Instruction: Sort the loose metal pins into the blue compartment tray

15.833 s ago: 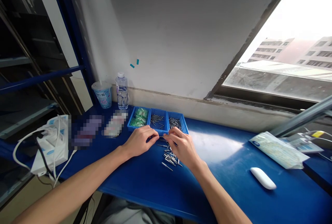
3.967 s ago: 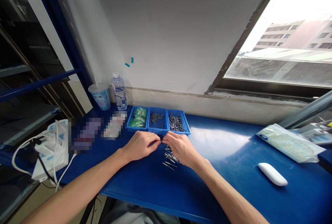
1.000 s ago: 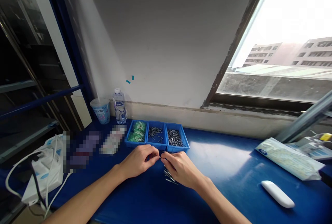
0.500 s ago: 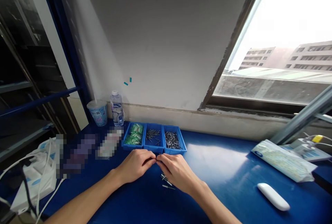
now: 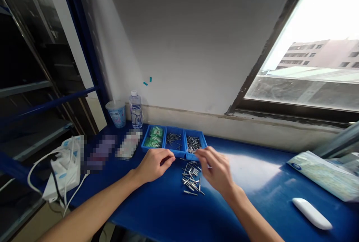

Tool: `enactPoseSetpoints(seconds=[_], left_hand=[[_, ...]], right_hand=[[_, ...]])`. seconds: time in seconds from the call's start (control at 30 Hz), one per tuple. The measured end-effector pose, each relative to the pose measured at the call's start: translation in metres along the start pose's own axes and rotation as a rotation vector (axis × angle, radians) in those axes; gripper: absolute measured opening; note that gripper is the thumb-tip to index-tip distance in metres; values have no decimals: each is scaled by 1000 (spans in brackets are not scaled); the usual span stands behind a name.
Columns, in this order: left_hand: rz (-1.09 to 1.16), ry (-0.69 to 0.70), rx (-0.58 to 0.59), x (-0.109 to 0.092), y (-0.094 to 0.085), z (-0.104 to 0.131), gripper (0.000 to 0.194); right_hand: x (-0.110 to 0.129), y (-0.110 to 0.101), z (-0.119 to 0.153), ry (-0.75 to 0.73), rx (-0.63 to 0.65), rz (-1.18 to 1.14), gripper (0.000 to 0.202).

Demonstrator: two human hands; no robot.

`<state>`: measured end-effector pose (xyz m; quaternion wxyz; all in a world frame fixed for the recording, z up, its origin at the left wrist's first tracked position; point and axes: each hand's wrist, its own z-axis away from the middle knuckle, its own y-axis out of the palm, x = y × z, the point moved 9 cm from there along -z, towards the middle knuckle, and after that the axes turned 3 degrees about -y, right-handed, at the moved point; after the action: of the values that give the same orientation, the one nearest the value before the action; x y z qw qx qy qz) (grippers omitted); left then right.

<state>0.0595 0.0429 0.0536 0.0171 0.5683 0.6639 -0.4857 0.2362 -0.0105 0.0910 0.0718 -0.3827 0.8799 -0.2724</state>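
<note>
My left hand (image 5: 157,164) is in front of the blue bins, its thumb and fingertips pinched together; anything between them is too small to make out. To its right my right hand (image 5: 217,169) hovers beside the loose metal rivets (image 5: 192,178), fingers bent and thumb apart, nothing visible in it. The rivets lie scattered on the blue table. Behind stand three joined bins: the left bin (image 5: 144,147) has green-and-white packets, the middle bin (image 5: 182,151) some thin dark metal pins, the right bin (image 5: 204,140) many metal rivets.
A cup (image 5: 117,115) and a water bottle (image 5: 136,111) stand by the wall, at the left. Power strips with white cables (image 5: 66,171) lie at the far left. At the right are a tissue pack (image 5: 322,174) and a white oblong case (image 5: 312,213).
My hands have come apart from each other, the right one moving rightward and uncovering more of the loose rivets. The head view has shifted, showing the table's front edge.
</note>
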Motion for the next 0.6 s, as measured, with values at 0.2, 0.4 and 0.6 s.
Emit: enactPoseSetpoints(seconds=[0.2, 0.4, 0.6], left_hand=[[-56, -7, 285, -2, 35, 8, 17], [-141, 85, 407, -17, 61, 19, 19], [-228, 140, 472, -26, 74, 24, 14]], right_hand=[[-54, -10, 14, 433, -44, 189, 39], [-37, 8, 10, 266, 154, 114, 41], [-15, 29, 11, 132, 310, 30, 37]])
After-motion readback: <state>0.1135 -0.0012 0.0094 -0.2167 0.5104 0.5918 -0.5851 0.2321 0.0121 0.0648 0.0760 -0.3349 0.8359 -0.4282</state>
